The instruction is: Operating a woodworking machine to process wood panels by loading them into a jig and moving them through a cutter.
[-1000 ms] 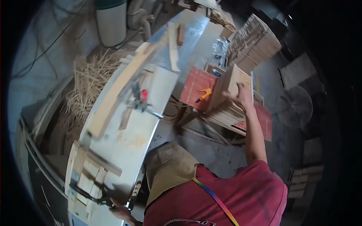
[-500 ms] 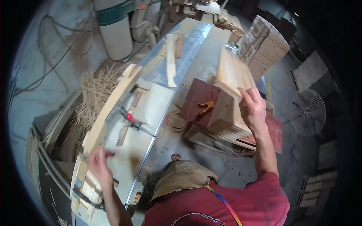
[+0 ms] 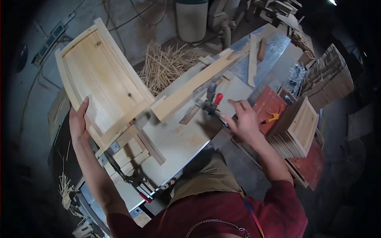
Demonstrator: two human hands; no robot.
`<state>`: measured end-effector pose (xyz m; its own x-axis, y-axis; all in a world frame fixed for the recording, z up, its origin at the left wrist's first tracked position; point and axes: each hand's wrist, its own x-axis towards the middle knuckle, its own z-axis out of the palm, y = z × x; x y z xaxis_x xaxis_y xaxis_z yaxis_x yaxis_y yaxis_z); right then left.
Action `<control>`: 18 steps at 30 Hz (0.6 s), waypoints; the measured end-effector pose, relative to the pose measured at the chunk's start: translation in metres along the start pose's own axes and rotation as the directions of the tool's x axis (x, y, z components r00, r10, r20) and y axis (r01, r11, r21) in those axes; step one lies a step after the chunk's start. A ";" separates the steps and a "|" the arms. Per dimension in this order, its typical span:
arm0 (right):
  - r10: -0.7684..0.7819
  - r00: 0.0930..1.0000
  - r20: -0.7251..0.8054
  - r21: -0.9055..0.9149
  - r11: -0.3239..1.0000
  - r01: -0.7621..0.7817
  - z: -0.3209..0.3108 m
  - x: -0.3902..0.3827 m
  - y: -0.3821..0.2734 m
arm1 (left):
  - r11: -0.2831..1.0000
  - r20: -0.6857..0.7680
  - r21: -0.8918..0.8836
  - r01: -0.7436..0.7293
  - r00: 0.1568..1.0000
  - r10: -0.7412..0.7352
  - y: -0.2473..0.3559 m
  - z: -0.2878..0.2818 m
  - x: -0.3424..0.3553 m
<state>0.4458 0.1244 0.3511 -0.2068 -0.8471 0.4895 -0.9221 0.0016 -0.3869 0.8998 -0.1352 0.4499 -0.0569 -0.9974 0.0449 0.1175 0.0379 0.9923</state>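
My left hand (image 3: 78,121) grips the lower left edge of a pale wooden panel (image 3: 104,75), which has a raised frame and a few knots. The panel is tilted up over the left end of the workbench (image 3: 178,144), one corner close to a long wooden strip (image 3: 198,83). Over the bench's near edge, my right hand (image 3: 247,121) is empty, thumb and fingers apart. It is nearest to a clamp with a red handle (image 3: 218,99). A second clamp with a red grip (image 3: 145,197) sits at the bench's near left edge, below the panel.
Right of the bench stands a stack of framed wooden panels (image 3: 302,129), beside a yellow air blow gun (image 3: 270,118) on a reddish board. Behind the bench lies a heap of thin wood offcuts (image 3: 166,63). Another tall stack (image 3: 329,77) stands farther right.
My right hand has let go of the panel at the right-hand stack and come to the clamp. My left hand now holds a panel up at the left. The view has turned left.
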 end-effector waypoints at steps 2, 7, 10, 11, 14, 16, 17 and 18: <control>0.223 0.961 0.162 0.151 0.957 -0.248 0.028 0.010 0.021 | 0.979 0.072 0.203 0.021 0.997 -0.037 -0.010 -0.021 0.040; 0.219 0.958 0.183 0.200 0.946 -0.255 0.079 0.037 0.058 | 0.662 0.197 0.750 0.002 0.954 -0.226 -0.113 0.068 0.135; 0.088 0.960 0.264 0.209 0.967 -0.146 0.068 0.060 0.054 | 0.830 0.596 0.517 -0.209 0.784 -0.174 -0.186 0.100 0.166; 0.082 0.956 0.282 0.182 0.974 -0.137 0.066 0.060 0.060 | 0.741 0.551 0.633 -0.223 0.802 -0.230 -0.190 0.138 0.160; 0.016 0.909 0.417 0.173 0.980 -0.096 0.059 0.082 0.060 | 0.590 0.472 0.785 -0.192 0.802 -0.367 -0.225 0.175 0.169; -0.020 0.897 0.442 0.219 0.972 -0.087 0.058 0.089 0.064 | 0.531 0.457 0.822 -0.204 0.793 -0.403 -0.273 0.175 0.185; 0.002 0.893 0.451 0.210 0.972 -0.108 0.056 0.092 0.069 | 0.527 0.496 0.808 -0.263 0.787 -0.368 -0.289 0.191 0.190; -0.007 0.878 0.478 0.217 0.970 -0.111 0.053 0.094 0.072 | 0.395 0.443 0.874 -0.282 0.797 -0.411 -0.305 0.207 0.191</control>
<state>0.3773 0.0171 0.3279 -0.0193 -0.9981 0.0591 -0.8002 -0.0200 -0.5995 0.6481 -0.3241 0.1796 -0.5325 -0.7830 -0.3215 -0.8045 0.3502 0.4797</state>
